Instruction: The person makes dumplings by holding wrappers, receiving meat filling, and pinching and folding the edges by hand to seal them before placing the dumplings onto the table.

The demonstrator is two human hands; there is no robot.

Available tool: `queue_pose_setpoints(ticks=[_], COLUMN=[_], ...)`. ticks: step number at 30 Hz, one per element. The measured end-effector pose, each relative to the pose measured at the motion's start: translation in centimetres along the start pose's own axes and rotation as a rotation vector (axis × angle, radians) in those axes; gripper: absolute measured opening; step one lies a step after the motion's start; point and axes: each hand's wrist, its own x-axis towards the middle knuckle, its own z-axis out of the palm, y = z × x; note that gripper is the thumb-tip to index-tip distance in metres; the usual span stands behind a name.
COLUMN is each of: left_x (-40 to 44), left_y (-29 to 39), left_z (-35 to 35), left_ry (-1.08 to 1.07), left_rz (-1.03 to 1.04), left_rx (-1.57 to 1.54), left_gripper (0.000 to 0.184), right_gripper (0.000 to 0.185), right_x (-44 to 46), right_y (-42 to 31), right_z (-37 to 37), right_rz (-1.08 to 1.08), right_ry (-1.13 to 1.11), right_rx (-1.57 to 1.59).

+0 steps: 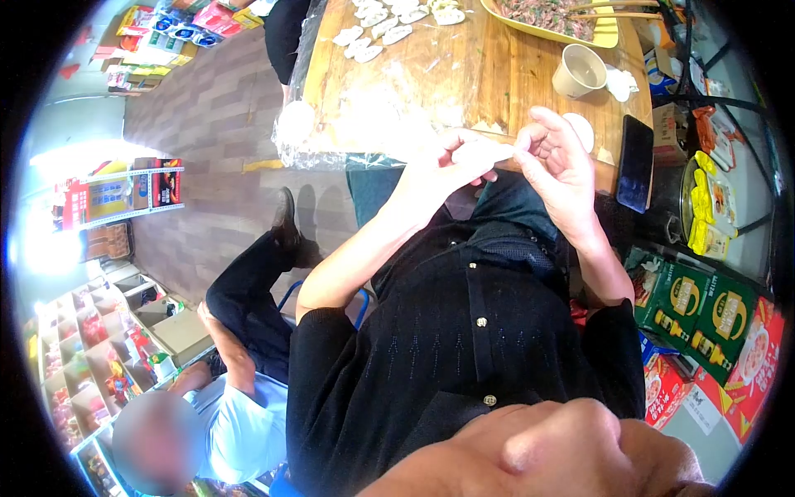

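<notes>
Fingers of left hand point(443, 172) and right hand point(559, 161) clamp one white dough piece point(490, 152), near one cup point(579, 73).

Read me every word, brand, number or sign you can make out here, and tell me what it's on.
Nothing reads for certain.
Green boxes: print too small and blurred.
Red boxes at right: characters blurred.
Yellow packets: print too small.
Red panel at left: characters blurred.
Phone: dark screen, no text visible.
</notes>
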Motion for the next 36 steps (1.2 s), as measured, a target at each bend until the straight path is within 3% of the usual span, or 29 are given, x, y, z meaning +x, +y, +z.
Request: queue_pose_setpoints(ticks=[3, 7, 14, 16, 25, 31, 34, 36], left_x=[0.6, 1.0, 1.5, 1.5, 1.2, 1.0, 0.8, 0.8], left_y=[-0.6, -0.1, -0.2, -0.1, 0.3, 0.3, 0.5, 0.5], left_z=[-0.2, -0.3, 0.2, 0.4, 0.5, 0.3, 0.6, 0.6], left_ry=[0.061, 0.058, 0.078, 0.079, 0.013, 0.071, 0.097, 0.104], left_rz=[0.123, 0.043, 0.112, 0.148, 0.230, 0.090, 0.068, 0.185], left_rx=[0.231, 0.274, 0.395, 0.406, 0.430, 0.181, 0.204, 0.441], left_gripper=[0.020, 0.018, 0.016, 0.016, 0.015, 0.015, 0.014, 0.012], right_gripper=[0.049, 0.051, 0.052, 0.051, 0.052, 0.055, 0.056, 0.057], right_x=[0.0, -0.2, -0.4, -0.4, -1.0, -1.2, -1.3, -1.1], right_y=[0.1, 0.2, 0.2, 0.4, 1.6, 1.6, 1.6, 1.8], right_z=[0.1, 0.3, 0.5, 0.3, 0.6, 0.6, 1.0, 1.1], right_rz=[-0.023, -0.053, -0.143, -0.258, -0.257, -0.206, -0.193, -0.207], right_ry=[-0.015, 0.002, -0.015, 0.015, 0.075, 0.047, 0.002, 0.012], right_rx=[-0.050, -0.159, -0.347, -0.486, -0.348, -0.336, -0.253, -0.269])
